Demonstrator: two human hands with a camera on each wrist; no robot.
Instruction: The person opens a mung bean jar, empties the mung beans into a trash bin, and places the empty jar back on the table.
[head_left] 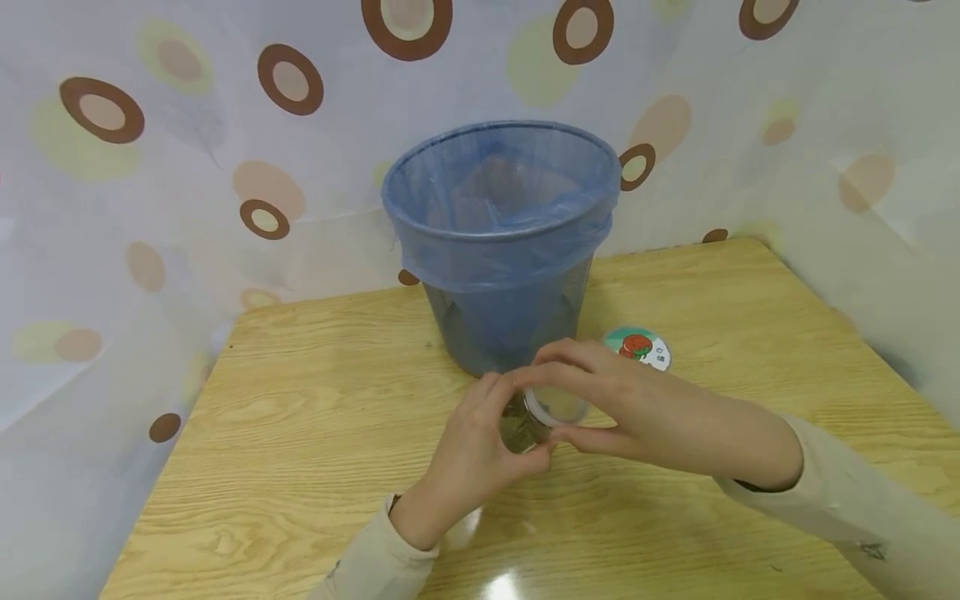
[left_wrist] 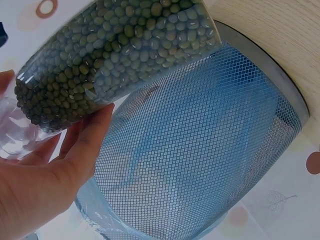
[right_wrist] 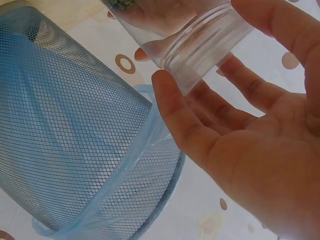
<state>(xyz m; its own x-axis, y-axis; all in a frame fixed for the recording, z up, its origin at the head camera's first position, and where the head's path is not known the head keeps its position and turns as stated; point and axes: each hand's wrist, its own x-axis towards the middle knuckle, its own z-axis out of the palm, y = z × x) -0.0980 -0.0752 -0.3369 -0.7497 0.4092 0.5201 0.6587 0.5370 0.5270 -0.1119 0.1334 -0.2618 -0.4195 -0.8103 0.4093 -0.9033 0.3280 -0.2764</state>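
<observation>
Green mung beans (left_wrist: 125,45) fill much of a clear jar (head_left: 517,429), which is tilted over the table in front of the bin. Near its top end, the thumb and fingers of my left hand (head_left: 476,437) curl round the jar and hold it. My right hand (head_left: 607,396) grips the clear, threaded top (right_wrist: 200,50) between thumb and fingers. Both hands meet at this end in the head view, fingertips close together. Part of the jar's body is hidden behind the left hand there.
A mesh bin (head_left: 506,312) lined with a blue plastic bag (head_left: 502,262) stands just beyond the hands. To its right, a round thing with a tomato picture (head_left: 637,344) lies on the wooden table (head_left: 300,433), partly behind the right hand. Patterned sheeting (head_left: 202,167) surrounds the table's back and sides.
</observation>
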